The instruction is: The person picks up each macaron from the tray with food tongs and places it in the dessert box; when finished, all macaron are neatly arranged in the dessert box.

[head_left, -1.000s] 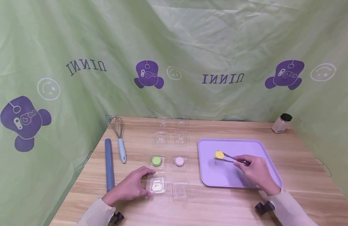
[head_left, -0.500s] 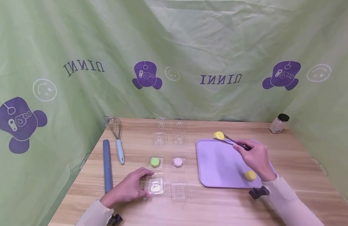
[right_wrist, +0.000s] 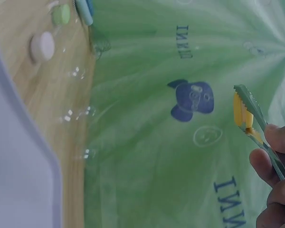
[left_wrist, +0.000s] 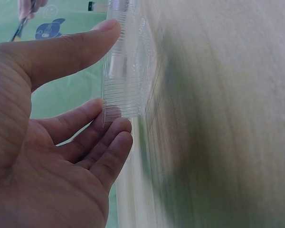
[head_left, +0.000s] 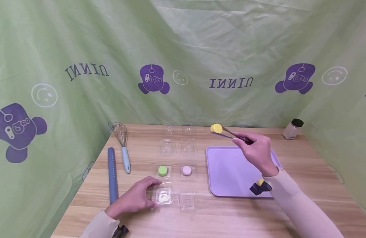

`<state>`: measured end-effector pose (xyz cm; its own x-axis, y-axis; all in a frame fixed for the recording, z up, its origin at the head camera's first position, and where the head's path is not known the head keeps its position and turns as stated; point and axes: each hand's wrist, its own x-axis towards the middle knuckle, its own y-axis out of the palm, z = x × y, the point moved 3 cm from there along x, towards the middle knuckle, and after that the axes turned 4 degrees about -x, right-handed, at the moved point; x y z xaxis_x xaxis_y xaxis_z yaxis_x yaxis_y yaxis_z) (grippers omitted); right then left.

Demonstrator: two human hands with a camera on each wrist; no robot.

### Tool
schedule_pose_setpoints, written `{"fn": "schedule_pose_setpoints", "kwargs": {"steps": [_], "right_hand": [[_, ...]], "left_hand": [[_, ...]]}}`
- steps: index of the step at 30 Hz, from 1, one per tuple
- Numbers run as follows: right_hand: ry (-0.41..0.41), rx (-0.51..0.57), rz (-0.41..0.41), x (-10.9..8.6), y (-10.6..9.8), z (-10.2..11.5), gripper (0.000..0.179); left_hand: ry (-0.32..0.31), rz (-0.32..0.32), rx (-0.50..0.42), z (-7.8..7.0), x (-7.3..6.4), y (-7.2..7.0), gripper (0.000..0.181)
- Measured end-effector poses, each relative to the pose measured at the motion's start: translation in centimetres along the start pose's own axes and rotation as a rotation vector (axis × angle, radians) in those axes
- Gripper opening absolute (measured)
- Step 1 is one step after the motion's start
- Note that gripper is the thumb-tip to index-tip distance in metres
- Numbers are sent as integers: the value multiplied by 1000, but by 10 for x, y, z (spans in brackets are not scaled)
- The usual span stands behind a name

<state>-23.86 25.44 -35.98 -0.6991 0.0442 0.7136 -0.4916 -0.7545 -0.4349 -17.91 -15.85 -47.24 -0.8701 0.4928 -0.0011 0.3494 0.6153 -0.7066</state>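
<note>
My right hand [head_left: 257,150] grips dark tongs [head_left: 238,136], whose tips pinch a yellow macaron [head_left: 216,128] high above the back of the purple tray [head_left: 227,172]. In the right wrist view the macaron [right_wrist: 242,110] sits on its side between the ridged tips. My left hand [head_left: 136,196] holds a clear plastic box [head_left: 165,195] by its left side, thumb at the near edge and fingers at the far one. The left wrist view shows the box's ribbed wall [left_wrist: 121,95] between thumb and fingers. Another yellow macaron [head_left: 260,182] on the tray is mostly hidden by the right wrist.
Behind the held box, a green macaron [head_left: 163,171] and a pink macaron [head_left: 187,170] sit in clear boxes. Another clear box [head_left: 188,201] stands to its right, with several domed clear pieces [head_left: 167,147] farther back. A whisk [head_left: 125,155] and blue bar [head_left: 112,175] lie left; a jar [head_left: 293,129] stands back right.
My right hand has lifted the tongs and yellow macaron up from over the tray, then leftward. The left hand stays at the clear box.
</note>
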Motion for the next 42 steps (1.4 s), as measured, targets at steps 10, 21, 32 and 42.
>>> {"fn": "schedule_pose_setpoints", "kwargs": {"steps": [10,21,32,42], "right_hand": [[-99,168,49,4,26,34,23],[-226,244,152,-7,52,63,23],[-331,310,251,-23,81,83,19],[-388,338,372,-43,104,95,17]], "left_hand": [[-17,8,6,-1,1,-1,74],[-2,3,11,-1,0,-1,73],[-1,8,8,-1,0,-1,73],[7,-5,15,1,0,0,73]]}}
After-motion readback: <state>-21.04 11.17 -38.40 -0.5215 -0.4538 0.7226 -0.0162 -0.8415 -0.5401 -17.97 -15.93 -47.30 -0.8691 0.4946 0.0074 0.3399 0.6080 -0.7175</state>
